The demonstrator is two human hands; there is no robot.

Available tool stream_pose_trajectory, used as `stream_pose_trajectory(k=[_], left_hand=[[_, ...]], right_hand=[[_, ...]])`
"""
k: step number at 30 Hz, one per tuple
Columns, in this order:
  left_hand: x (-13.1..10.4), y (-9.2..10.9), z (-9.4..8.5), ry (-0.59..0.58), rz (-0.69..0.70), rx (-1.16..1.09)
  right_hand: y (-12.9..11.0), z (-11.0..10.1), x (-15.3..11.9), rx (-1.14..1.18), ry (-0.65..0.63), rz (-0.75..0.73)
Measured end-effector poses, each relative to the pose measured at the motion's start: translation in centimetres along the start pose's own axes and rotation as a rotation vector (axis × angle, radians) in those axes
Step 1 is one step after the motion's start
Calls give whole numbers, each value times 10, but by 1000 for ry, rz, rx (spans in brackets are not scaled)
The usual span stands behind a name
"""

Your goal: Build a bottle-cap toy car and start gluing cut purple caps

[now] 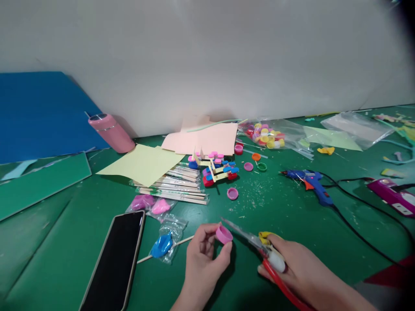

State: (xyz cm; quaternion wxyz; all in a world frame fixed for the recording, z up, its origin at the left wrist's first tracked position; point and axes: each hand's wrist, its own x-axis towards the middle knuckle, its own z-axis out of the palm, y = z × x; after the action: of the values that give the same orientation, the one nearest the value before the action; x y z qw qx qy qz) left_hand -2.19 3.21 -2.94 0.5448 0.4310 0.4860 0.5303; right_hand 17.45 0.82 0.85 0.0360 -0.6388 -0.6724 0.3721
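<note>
My left hand (207, 259) pinches a pink bottle cap (224, 234) between thumb and fingers. In my right hand (301, 263) is a pair of scissors (275, 276) with red handles, its blades pointing up and left toward the cap. A yellow scrap (266, 236) shows by my right fingers; whether I grip it too I cannot tell. Beyond my hands lie a loose purple cap (232, 194) and small models of sticks and coloured caps (217, 170). Left of my left hand, a blue lump of clay (162, 245) in a clear bag rests over a thin stick (144, 259).
A phone (113, 263) lies at left, near bundled sticks (175, 190) and yellow paper (142, 164). A pink tumbler (112, 134) leans by the wall. At right, a blue glue gun (311, 183) trails its cable. A bag of caps (264, 134) stands at the back.
</note>
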Motion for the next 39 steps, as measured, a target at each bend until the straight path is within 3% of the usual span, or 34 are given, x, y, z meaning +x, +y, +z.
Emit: stream_pose_trajectory(k=[8,18,30,39], left_hand=[[-1,11,9,89,-75,-101],[-1,15,10,67,-136,-155],[-2,15,11,55,-138,-132],[3,11,9,11,-178,-218]], right_hand=[[4,-3,-4,-20,81,-42],[2,-3,-2,-144,162,-102],[2,0,1,-64,50,-4],[2,-7,-1,20,90,-71]])
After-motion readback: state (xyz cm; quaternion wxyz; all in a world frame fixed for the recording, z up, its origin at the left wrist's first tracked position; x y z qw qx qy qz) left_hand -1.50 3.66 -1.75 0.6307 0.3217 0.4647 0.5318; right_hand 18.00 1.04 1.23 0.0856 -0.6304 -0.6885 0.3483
